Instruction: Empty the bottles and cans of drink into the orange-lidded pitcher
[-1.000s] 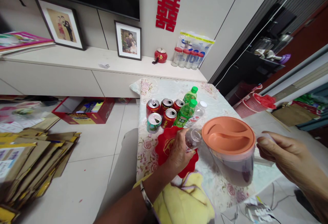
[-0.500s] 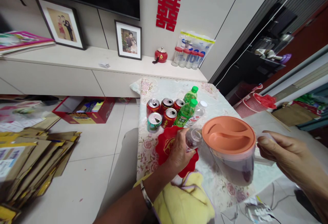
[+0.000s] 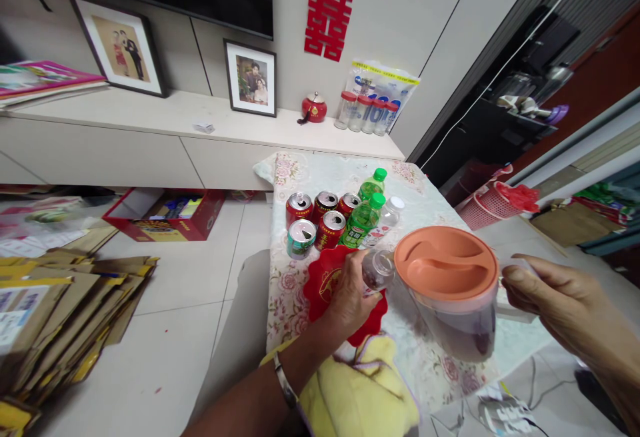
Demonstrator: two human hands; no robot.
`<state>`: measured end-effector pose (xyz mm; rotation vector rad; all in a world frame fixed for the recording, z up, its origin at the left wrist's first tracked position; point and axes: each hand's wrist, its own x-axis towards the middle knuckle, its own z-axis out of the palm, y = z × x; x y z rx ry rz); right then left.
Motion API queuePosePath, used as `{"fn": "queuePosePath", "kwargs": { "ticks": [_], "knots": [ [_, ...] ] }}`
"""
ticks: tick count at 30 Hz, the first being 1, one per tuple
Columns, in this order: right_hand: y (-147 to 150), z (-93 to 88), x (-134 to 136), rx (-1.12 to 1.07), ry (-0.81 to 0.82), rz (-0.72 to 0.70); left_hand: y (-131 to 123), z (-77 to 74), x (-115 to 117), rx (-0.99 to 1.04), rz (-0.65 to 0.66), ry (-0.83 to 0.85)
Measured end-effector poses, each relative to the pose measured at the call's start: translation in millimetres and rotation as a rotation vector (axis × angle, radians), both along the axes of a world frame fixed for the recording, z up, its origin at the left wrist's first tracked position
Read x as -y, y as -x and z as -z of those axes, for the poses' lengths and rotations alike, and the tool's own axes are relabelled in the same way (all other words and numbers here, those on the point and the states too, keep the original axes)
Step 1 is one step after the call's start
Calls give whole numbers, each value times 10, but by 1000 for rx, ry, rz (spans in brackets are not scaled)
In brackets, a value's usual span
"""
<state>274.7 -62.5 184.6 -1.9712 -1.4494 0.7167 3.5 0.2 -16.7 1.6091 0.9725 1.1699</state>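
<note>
My left hand [image 3: 350, 297] is closed around a clear plastic bottle [image 3: 379, 270], over a red scalloped tray [image 3: 317, 277]. The bottle's open mouth points up and to the right. My right hand [image 3: 543, 290] grips the handle of a clear pitcher [image 3: 457, 327] with an orange lid [image 3: 447, 262]. Dark purplish liquid lies inside the pitcher, and its lid edge is close beside the bottle's mouth. Whether the two touch, I cannot tell. Behind my left hand stand several opened drink cans [image 3: 331, 227], green-capped bottles [image 3: 364, 220] and a white-capped clear bottle [image 3: 393, 214].
A floral cloth covers the table [image 3: 287, 284]. A yellow towel [image 3: 360, 390] lies at its near edge. Flattened cardboard [image 3: 90, 304] and a red box [image 3: 165, 217] are on the floor to the left. Glass jars [image 3: 367, 117] line the cabinet behind.
</note>
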Motion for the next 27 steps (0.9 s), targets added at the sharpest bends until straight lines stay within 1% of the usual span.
{"fn": "queuePosePath", "kwargs": {
  "ticks": [4,7,10,16,19,24,27],
  "knots": [
    [50,-6,-3,-2,-24,26,7,-11,4,7,2,22],
    [60,-3,-3,4,-20,16,-2,7,2,7,0,27],
    [85,-18,-5,2,-36,44,-15,25,-4,-2,-1,16],
    [169,-73,-26,18,-10,39,-9,17,-2,-1,-2,11],
    [131,-57,-21,10,-12,33,-1,5,3,6,-2,13],
    [-23,11,24,-10,12,-5,-4,11,2,21,8,35],
    [-10,13,21,-24,-1,12,-8,32,-4,20,15,34]
  ]
}}
